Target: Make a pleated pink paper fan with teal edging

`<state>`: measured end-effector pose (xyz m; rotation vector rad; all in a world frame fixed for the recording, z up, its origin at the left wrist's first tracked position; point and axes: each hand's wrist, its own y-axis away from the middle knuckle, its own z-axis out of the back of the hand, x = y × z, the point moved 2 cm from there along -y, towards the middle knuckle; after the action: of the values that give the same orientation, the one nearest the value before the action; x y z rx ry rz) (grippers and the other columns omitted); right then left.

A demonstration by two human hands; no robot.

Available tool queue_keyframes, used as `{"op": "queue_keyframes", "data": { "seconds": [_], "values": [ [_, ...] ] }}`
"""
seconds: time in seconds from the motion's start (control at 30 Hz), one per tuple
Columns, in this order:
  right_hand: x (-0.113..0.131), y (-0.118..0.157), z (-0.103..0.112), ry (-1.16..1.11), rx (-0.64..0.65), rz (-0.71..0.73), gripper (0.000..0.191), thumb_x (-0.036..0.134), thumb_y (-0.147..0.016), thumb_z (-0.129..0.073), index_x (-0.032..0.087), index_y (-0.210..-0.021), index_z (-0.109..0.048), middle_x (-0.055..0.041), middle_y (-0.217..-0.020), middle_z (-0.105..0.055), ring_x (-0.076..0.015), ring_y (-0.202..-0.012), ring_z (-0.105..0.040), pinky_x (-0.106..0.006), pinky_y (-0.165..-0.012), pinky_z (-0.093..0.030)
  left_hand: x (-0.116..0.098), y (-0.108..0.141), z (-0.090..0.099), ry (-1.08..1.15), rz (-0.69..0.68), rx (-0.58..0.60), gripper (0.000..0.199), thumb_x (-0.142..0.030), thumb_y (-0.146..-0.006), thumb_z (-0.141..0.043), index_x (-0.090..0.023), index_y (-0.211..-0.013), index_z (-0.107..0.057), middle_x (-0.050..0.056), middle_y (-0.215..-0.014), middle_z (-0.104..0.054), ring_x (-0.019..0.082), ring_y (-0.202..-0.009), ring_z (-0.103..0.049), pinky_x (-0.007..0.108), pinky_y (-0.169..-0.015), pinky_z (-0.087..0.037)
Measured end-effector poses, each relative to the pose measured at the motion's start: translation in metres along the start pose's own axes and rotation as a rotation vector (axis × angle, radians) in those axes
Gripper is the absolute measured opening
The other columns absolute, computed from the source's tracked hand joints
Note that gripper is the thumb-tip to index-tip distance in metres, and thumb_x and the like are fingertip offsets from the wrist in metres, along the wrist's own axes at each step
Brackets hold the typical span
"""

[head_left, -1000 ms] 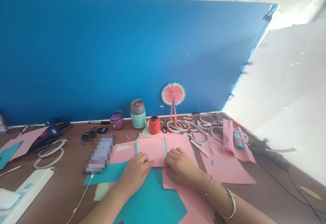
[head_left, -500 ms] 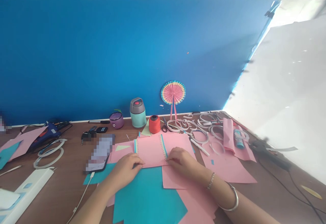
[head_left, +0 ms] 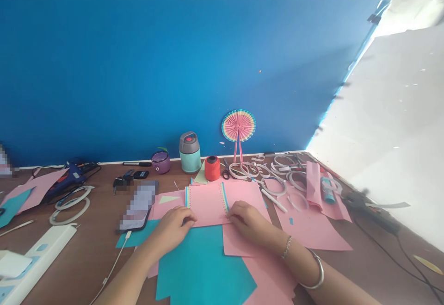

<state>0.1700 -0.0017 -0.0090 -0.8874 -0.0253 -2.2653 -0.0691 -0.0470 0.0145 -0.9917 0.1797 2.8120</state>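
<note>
Head view: bordered pink paper [head_left: 206,203] between hands [head_left: 175,226] [head_left: 248,220].

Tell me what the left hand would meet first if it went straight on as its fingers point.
Across the bordered pink sheet at its fingertips, the left hand would likely meet the right hand first; depth is unclear.
</note>
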Motion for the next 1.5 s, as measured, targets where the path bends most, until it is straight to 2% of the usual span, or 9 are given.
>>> {"op": "queue_keyframes", "data": {
  "seconds": [0.1,0.23,0.37,0.6,0.8,1.07,1.33,1.5],
  "values": [
    [0.001,-0.001,0.0,-0.004,0.01,-0.03,0.024,0.009,-0.086,-0.042,0.019,-0.085,-0.063,-0.005,-0.086,-0.063,-0.0178,-0.084,-0.056,-0.031,-0.076,-0.044,0.0,0.0,0.001,0.01,0.056,-0.006,0.019,-0.026,-0.083,-0.045,-0.022,-0.081,-0.064,0.003,-0.091,-0.068,0.022,-0.087,-0.062,0.031,-0.074,-0.046],
    [0.003,-0.002,0.002,-0.027,0.03,-0.085,0.021,0.011,-0.086,-0.041,0.02,-0.085,-0.06,-0.0041,-0.087,-0.064,-0.0178,-0.084,-0.056,-0.031,-0.075,-0.043,0.003,-0.002,0.0,0.012,0.055,-0.007,0.02,-0.029,-0.083,-0.044,-0.021,-0.081,-0.063,0.004,-0.093,-0.068,0.022,-0.088,-0.061,0.031,-0.074,-0.045],
    [0.006,-0.003,0.002,-0.033,0.024,-0.141,0.019,0.012,-0.086,-0.041,0.019,-0.079,-0.056,-0.0033,-0.082,-0.062,-0.0175,-0.081,-0.054,-0.029,-0.072,-0.041,0.008,-0.004,-0.002,0.038,0.085,0.003,0.02,-0.03,-0.083,-0.043,-0.022,-0.081,-0.061,0.003,-0.092,-0.067,0.022,-0.087,-0.061,0.03,-0.072,-0.044],
    [0.006,-0.007,-0.001,-0.011,-0.01,-0.199,0.017,0.012,-0.083,-0.041,0.019,-0.073,-0.054,-0.0034,-0.079,-0.062,-0.0174,-0.076,-0.054,-0.028,-0.068,-0.039,0.013,-0.009,-0.007,0.01,0.102,-0.047,0.017,-0.026,-0.082,-0.043,-0.021,-0.076,-0.058,0.004,-0.088,-0.065,0.021,-0.084,-0.06,0.03,-0.07,-0.043],
    [0.003,-0.008,-0.003,-0.057,-0.034,-0.252,0.014,0.013,-0.08,-0.045,0.019,-0.077,-0.057,-0.0029,-0.081,-0.065,-0.0162,-0.073,-0.056,-0.025,-0.064,-0.038,0.013,-0.011,-0.009,-0.013,0.134,-0.05,0.013,-0.02,-0.079,-0.044,-0.02,-0.076,-0.056,0.002,-0.077,-0.064,0.018,-0.073,-0.06,0.026,-0.061,-0.04],
    [0.006,-0.009,-0.003,-0.013,-0.039,-0.271,0.013,0.012,-0.078,-0.045,0.019,-0.075,-0.056,-0.0017,-0.076,-0.064,-0.0145,-0.069,-0.054,-0.024,-0.06,-0.035,0.008,-0.011,-0.008,-0.063,0.146,-0.06,0.012,-0.017,-0.08,-0.045,-0.02,-0.074,-0.054,0.002,-0.077,-0.064,0.018,-0.075,-0.06,0.025,-0.061,-0.037],
    [0.005,-0.01,-0.006,0.027,-0.039,-0.26,0.016,0.01,-0.078,-0.043,0.019,-0.075,-0.055,-0.0019,-0.08,-0.063,-0.0148,-0.073,-0.054,-0.024,-0.063,-0.035,0.008,-0.011,-0.007,-0.131,0.156,-0.05,0.011,-0.017,-0.081,-0.046,-0.021,-0.076,-0.055,0.001,-0.077,-0.064,0.018,-0.076,-0.06,0.025,-0.06,-0.036],
    [0.004,-0.009,-0.008,0.105,-0.032,-0.218,0.018,0.007,-0.08,-0.042,0.019,-0.078,-0.056,-0.0019,-0.079,-0.06,-0.0144,-0.072,-0.052,-0.024,-0.064,-0.034,0.002,-0.009,-0.003,-0.193,0.154,-0.056,0.009,-0.019,-0.082,-0.049,-0.021,-0.077,-0.056,0.002,-0.081,-0.063,0.021,-0.083,-0.059,0.028,-0.067,-0.039]
  ]
}}
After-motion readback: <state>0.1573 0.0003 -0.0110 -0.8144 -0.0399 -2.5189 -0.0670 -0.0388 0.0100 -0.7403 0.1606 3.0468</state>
